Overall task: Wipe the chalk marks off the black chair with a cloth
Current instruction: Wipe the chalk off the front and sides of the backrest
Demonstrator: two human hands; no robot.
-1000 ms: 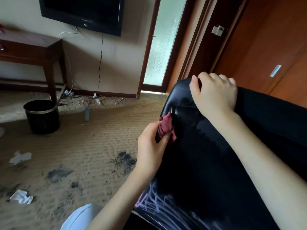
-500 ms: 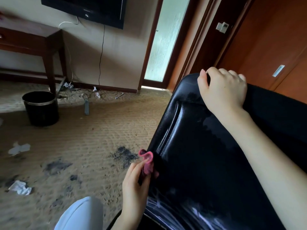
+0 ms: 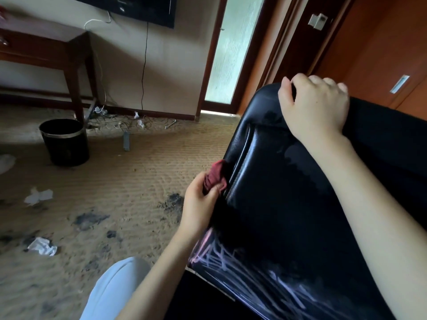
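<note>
The black chair [image 3: 277, 192] fills the right half of the head view, its glossy leather back tilted toward me. Pink and white chalk marks [image 3: 249, 266] streak its lower part. My left hand [image 3: 198, 204] holds a bunched dark red cloth [image 3: 215, 176] against the chair's left edge, about halfway up. My right hand [image 3: 314, 107] grips the top edge of the chair back, fingers curled over it. The upper leather shows damp patches.
A black waste bin [image 3: 64, 142] stands on the stained carpet at the left, beside a dark wooden table [image 3: 46, 51]. Crumpled paper scraps [image 3: 42, 245] and cables lie on the floor. A glass-panelled door [image 3: 231, 51] and wooden doors are behind the chair.
My left hand slid the cloth down the chair's left edge, then back up to mid-height. The right hand kept its grip on the top.
</note>
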